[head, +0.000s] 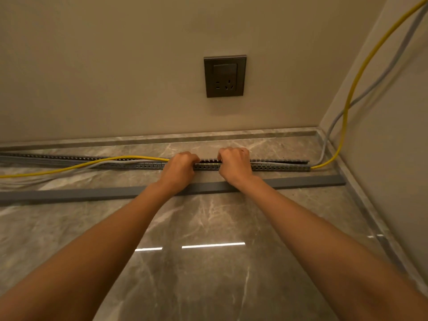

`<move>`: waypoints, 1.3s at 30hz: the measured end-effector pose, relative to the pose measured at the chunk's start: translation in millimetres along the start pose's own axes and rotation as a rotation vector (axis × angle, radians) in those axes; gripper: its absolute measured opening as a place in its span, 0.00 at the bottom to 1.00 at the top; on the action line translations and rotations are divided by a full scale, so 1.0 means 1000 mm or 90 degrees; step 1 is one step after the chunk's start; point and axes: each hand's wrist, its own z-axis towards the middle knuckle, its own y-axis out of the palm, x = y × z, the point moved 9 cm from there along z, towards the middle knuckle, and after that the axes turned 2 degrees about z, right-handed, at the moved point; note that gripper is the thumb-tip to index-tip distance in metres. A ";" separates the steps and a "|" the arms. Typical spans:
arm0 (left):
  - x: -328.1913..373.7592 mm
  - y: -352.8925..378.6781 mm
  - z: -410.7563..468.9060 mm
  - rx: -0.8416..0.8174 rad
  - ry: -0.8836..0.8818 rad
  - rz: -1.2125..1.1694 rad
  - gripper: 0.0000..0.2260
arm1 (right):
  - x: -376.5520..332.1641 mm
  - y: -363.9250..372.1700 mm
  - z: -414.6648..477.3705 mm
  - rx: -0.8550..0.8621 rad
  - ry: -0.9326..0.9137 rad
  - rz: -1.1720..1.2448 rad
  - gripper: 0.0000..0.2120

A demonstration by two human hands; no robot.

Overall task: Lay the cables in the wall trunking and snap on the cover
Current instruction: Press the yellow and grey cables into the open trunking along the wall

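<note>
Both hands rest on the slotted grey trunking [278,167] lying on the marble floor [208,262] near the wall. The left hand [179,169] and right hand [235,164] are curled closed over it, pressing the yellow cable [129,158] and grey cable [125,162] inside. The cover [92,194] lies just in front, apart.

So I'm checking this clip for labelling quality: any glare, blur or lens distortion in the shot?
Head view: warm, dim lighting; two bright strip reflections glare off the glossy marble floor; wide-angle bending curves the grey cover strip and the slotted trunking; the forearms blur near the frame edge, while the left hand, right hand and wall socket stay fairly sharp.
</note>
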 end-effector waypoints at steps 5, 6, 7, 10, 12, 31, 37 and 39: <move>-0.059 -0.031 -0.006 0.043 -0.034 0.023 0.14 | -0.032 0.012 0.008 -0.008 0.010 0.052 0.13; -0.072 -0.035 -0.006 0.038 -0.040 0.037 0.14 | -0.041 0.015 0.009 -0.005 0.010 0.056 0.13; -0.084 -0.040 -0.006 0.030 -0.040 0.052 0.14 | -0.051 0.019 0.011 -0.004 0.010 0.057 0.13; -0.121 -0.047 -0.004 -0.010 -0.059 0.082 0.14 | -0.080 0.031 0.016 -0.008 0.000 0.061 0.16; -0.145 -0.050 -0.001 -0.050 -0.061 0.103 0.15 | -0.103 0.041 0.021 -0.014 0.001 0.057 0.17; -0.136 -0.056 0.001 -0.035 0.376 0.280 0.12 | -0.141 0.058 0.032 0.043 0.155 0.054 0.12; -0.133 -0.046 -0.006 0.027 0.438 0.389 0.07 | -0.136 0.061 0.033 0.056 0.158 0.071 0.10; -0.133 -0.042 -0.010 0.021 0.429 0.386 0.09 | -0.135 0.061 0.032 0.061 0.153 0.075 0.11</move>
